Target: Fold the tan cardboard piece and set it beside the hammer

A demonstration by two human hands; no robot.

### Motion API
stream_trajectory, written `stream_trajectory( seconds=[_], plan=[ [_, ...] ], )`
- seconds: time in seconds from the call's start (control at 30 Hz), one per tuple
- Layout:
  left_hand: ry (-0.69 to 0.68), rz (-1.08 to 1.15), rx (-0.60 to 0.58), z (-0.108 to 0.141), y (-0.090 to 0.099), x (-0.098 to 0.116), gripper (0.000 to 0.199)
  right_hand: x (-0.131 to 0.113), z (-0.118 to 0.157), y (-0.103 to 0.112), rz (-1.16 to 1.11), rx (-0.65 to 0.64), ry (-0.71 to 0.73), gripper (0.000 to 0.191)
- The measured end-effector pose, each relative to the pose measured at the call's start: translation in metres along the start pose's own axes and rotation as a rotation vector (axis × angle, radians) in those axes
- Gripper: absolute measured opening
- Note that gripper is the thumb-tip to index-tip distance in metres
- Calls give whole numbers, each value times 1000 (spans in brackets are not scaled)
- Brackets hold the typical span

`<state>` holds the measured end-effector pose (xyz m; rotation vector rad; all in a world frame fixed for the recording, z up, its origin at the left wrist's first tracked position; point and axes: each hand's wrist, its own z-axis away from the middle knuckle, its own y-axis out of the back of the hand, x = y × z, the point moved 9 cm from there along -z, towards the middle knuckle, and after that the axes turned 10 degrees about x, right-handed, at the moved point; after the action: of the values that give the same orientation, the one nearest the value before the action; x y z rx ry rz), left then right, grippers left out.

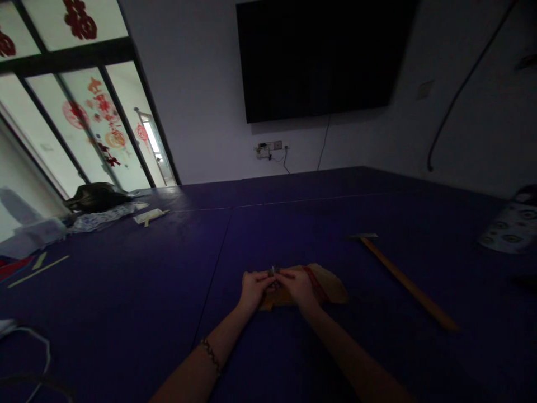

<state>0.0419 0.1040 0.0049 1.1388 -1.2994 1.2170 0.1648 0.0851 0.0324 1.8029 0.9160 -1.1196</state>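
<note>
Both hands meet near the middle of the dark blue table [268, 235]. My left hand [253, 288] and my right hand [298, 284] pinch a small, dark, shiny item [273, 271] between their fingertips; it is too small to name. Beneath and behind the hands lies a tan piece with a red band [329, 282], partly hidden by my right hand. My left wrist wears a bracelet. To the right, a hammer [409, 284] with a long wooden handle rests on the table, its head at the far end.
Strips and red sheets [17, 268] lie at the left edge, with a white cable [46, 347] nearer. A dark bag [98, 197], plastic wrapping [104, 217] and a white packet [150, 216] sit at the back left. A patterned container [509, 226] stands at the right.
</note>
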Motion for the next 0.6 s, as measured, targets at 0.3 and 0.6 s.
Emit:
stream_trajectory(
  seconds=[0.3, 0.6],
  plan=[
    [-83, -116, -34, 4, -2, 13, 26, 2, -1, 6, 32, 92, 13, 10],
    [-147, -175, -99, 8, -6, 22, 22, 1, 1, 3, 28, 75, 24, 9]
  ],
)
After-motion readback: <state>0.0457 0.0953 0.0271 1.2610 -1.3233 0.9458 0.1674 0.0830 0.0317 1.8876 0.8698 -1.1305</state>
